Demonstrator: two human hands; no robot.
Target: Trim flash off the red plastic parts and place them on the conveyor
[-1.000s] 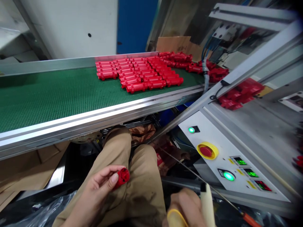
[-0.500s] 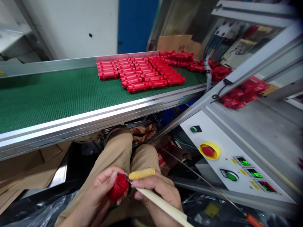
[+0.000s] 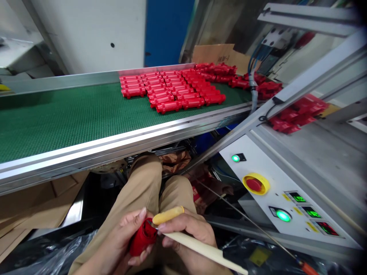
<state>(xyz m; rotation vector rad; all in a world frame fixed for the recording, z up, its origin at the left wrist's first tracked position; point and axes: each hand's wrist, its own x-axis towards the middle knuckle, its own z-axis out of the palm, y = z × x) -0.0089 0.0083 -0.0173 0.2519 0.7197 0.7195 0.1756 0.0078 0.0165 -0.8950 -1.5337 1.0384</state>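
A red cylindrical part [image 3: 142,238] is gripped in my left hand [image 3: 119,238], its open ringed end tilted up toward the right. My right hand [image 3: 190,236] is closed on a long cream-coloured tool [image 3: 202,248] that slants down to the right. One finger of that hand wears a yellow finger cover [image 3: 168,215]. The tool's thin tip meets the rim of the red part, though the exact contact is partly hidden by the covered finger. Both hands are over my lap.
Rows of red parts [image 3: 174,91] lie on a green conveyor belt [image 3: 77,114] with a metal edge. At the right stand a control panel [image 3: 258,206] and a slanted metal frame [image 3: 304,72]. A thin rod with an orange handle [image 3: 308,268] slants at lower right. Cardboard [image 3: 43,202] lies lower left.
Both hands and the red part have shifted slightly lower in view, and the red part is tilted a little differently. Two green buttons on the panel have lit up.
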